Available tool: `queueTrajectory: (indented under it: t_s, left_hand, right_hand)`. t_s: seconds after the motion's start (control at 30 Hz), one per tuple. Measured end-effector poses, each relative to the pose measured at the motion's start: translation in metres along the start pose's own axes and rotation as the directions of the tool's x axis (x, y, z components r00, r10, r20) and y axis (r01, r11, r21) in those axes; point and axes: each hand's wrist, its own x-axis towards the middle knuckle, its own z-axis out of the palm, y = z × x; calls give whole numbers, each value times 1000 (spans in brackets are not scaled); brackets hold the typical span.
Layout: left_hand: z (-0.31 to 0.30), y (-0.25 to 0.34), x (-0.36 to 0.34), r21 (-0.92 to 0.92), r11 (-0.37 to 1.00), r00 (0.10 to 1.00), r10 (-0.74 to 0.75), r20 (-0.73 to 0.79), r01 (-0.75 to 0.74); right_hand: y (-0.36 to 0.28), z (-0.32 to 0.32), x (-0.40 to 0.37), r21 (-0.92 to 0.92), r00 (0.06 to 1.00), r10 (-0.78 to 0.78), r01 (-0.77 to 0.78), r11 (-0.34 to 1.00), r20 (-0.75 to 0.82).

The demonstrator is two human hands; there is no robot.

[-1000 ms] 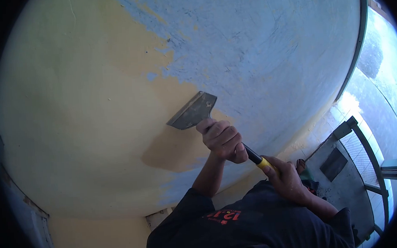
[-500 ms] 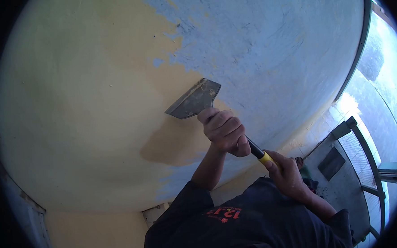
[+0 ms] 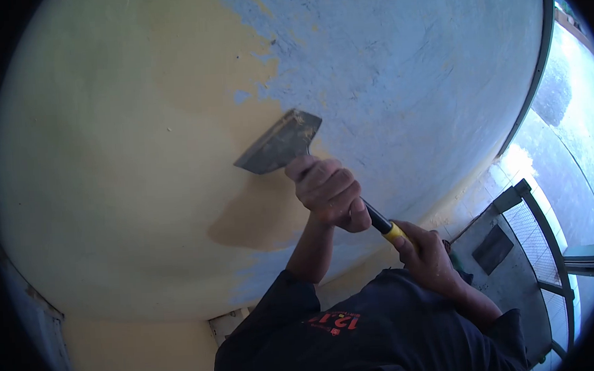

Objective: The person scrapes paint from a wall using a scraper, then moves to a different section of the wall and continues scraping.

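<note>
Scraper (image 3: 278, 146) met wall (image 3: 391, 66) beyond your left hand (image 3: 327, 192) and right hand (image 3: 427, 256), both clasping its handle (image 3: 378, 217); scraping seemed underway, pressure likely needed next.

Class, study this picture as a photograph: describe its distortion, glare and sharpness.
Head view: the wall bows strongly, with black around the frame's corners; head view, right: glare washes out part of the tiles; head view, centre: the scraper blade looks slightly soft, perhaps from motion.
</note>
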Motion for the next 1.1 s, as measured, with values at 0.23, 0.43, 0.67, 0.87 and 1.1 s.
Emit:
queueTrajectory:
  t_s: [0.23,0.43,0.67,0.87,1.1]
  left_hand:
    - [1,6,-6,-3,1000,1000,-14,23,14]
    - [-2,-10,17,73,997,997,12,-72,-7]
    - [-13,40,-33,186,982,999,-32,-4,32]
    - [18,66,-64,45,982,979,-189,71,186]
    - [28,36,-40,0,987,986,-163,15,163]
  right_hand:
    - [-1,-4,0,-31,999,-17,16,999,-37]
    - [-18,-5,12,-21,998,-69,69,997,-9]
    - [36,-21,-1,-114,971,-223,232,966,89]
    - [76,-30,-13,-245,994,-70,90,965,90]
    - [45,-27,0,-178,998,-60,56,982,-15]
